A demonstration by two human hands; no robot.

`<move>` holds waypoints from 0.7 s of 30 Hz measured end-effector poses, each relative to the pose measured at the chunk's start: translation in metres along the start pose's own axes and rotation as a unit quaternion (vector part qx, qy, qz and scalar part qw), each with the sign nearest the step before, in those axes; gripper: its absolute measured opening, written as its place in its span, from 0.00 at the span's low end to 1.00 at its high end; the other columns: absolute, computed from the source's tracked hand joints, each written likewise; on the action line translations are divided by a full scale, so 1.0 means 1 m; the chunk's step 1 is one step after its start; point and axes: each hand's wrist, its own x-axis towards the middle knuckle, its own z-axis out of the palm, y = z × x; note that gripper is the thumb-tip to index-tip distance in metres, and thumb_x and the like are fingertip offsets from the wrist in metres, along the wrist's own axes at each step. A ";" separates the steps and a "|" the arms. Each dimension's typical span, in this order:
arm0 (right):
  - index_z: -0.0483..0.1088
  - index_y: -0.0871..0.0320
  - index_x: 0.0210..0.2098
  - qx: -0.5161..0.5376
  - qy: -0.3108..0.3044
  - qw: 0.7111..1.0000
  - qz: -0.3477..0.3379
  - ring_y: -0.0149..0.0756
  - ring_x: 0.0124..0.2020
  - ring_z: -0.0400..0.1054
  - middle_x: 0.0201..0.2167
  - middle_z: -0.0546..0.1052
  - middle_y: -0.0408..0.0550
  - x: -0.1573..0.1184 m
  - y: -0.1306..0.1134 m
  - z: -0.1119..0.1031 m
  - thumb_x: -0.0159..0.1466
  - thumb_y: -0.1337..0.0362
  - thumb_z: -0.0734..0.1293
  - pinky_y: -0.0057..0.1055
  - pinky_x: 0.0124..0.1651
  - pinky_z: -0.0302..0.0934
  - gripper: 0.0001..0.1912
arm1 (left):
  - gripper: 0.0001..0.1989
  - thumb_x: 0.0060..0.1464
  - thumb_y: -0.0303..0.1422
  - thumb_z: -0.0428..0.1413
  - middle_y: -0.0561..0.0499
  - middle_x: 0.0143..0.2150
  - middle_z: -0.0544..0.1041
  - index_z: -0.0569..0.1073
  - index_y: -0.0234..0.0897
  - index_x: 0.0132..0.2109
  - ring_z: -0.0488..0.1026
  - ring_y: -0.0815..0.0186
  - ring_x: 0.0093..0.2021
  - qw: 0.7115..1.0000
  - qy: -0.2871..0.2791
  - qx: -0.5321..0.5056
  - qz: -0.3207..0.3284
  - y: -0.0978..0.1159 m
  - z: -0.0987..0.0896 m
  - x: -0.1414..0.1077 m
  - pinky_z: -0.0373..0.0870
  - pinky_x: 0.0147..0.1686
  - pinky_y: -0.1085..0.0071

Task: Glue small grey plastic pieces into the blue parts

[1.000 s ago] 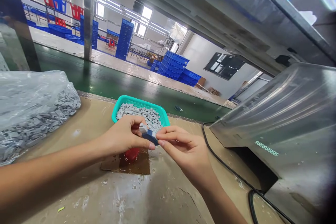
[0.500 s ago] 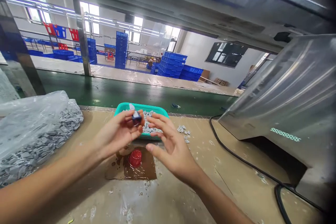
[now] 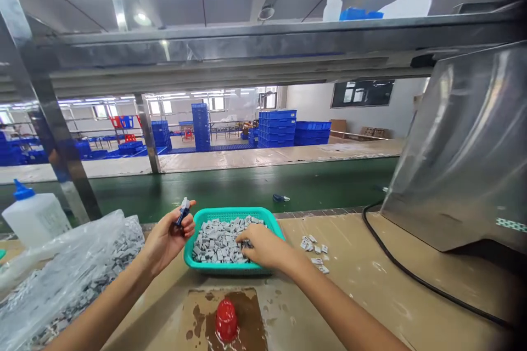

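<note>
My left hand (image 3: 167,244) is closed around a small dark blue part with a light grey plastic piece at its top (image 3: 184,211), held upright just left of the basket. A teal plastic basket (image 3: 230,269) filled with loose grey plastic pieces (image 3: 218,241) stands in front of me. My right hand (image 3: 265,247) reaches over the basket's right side. Its fingers are bent and apart, with the tips among the pieces. Nearer to me, a wet red dome-shaped object (image 3: 226,320) stands on a soaked brown sheet (image 3: 251,318).
A clear bag of grey pieces (image 3: 99,263) and a white bottle with a blue cap (image 3: 37,219) lie left. Right are loose pieces (image 3: 315,247), a black cable (image 3: 395,263) and a metal housing (image 3: 461,164). A dark blue part (image 3: 280,198) rests on the green belt (image 3: 230,184).
My hands have moved apart: the left stays closed on the dark blue part, while the right has gone down into the basket. The view has tilted up and levelled.
</note>
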 end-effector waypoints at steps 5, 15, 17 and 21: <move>0.76 0.58 0.36 0.041 -0.001 0.999 0.015 0.40 0.36 0.71 0.32 0.78 0.49 -0.002 0.015 0.001 0.50 0.76 0.65 0.26 0.35 0.64 0.15 | 0.21 0.51 0.37 0.49 0.53 0.26 0.67 0.64 0.33 0.52 0.63 0.72 0.27 0.946 0.004 0.277 0.167 0.027 -0.011 0.025 0.63 0.29 0.77; 0.77 0.58 0.31 0.089 0.047 0.995 0.024 0.36 0.31 0.71 0.28 0.78 0.48 -0.009 0.016 0.004 0.45 0.83 0.59 0.25 0.34 0.62 0.23 | 0.37 0.51 0.37 0.46 0.38 0.51 0.69 0.38 0.33 0.63 0.64 0.50 0.53 0.662 0.071 0.746 -0.006 -0.003 -0.078 0.113 0.59 0.48 0.56; 0.77 0.56 0.32 0.107 0.058 0.992 0.020 0.34 0.29 0.70 0.26 0.78 0.46 -0.009 0.017 0.005 0.46 0.82 0.60 0.23 0.33 0.62 0.21 | 0.37 0.52 0.36 0.47 0.34 0.58 0.59 0.37 0.35 0.63 0.53 0.44 0.59 0.621 0.064 0.780 -0.031 -0.006 -0.073 0.124 0.52 0.50 0.45; 0.76 0.56 0.35 0.132 0.103 0.985 0.035 0.37 0.36 0.68 0.31 0.76 0.48 -0.010 0.017 0.005 0.51 0.80 0.58 0.28 0.41 0.60 0.21 | 0.27 0.54 0.35 0.50 0.40 0.61 0.54 0.53 0.38 0.59 0.52 0.50 0.59 0.583 -0.027 0.810 -0.060 -0.022 -0.028 0.166 0.48 0.54 0.43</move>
